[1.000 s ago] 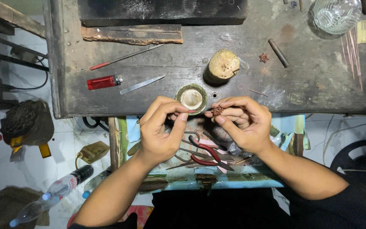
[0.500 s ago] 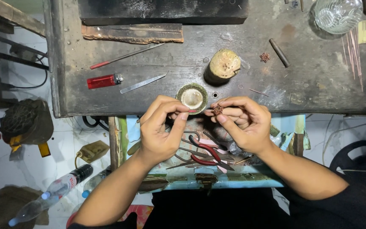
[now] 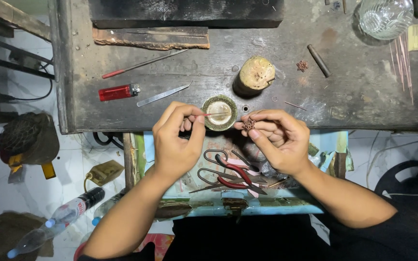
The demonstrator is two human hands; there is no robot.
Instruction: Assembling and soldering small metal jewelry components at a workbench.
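Two hands: left hand (image 3: 174, 145), right hand (image 3: 279, 141), one copper ornament (image 3: 248, 124).

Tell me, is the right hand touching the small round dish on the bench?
Apart. In the head view, the right hand holds a small ornament beside the dish, dark bench between them.

Looks like a small jewellery or metalwork workshop, pretty rough and well used. The dark, scarred workbench (image 3: 354, 96) fills the upper half of the frame, with a red-handled needle file (image 3: 141, 64), a red lighter (image 3: 117, 92) and tweezers (image 3: 163, 94) scattered upper left, a pitted wooden stump (image 3: 255, 75) in the middle and thin metal rods (image 3: 402, 60) at the upper right. Below the bench edge, centre frame, a tray drawer (image 3: 330, 145) holds red-handled pliers (image 3: 233, 175). Plastic bottles (image 3: 54, 224) lie on the grubby floor, lower left
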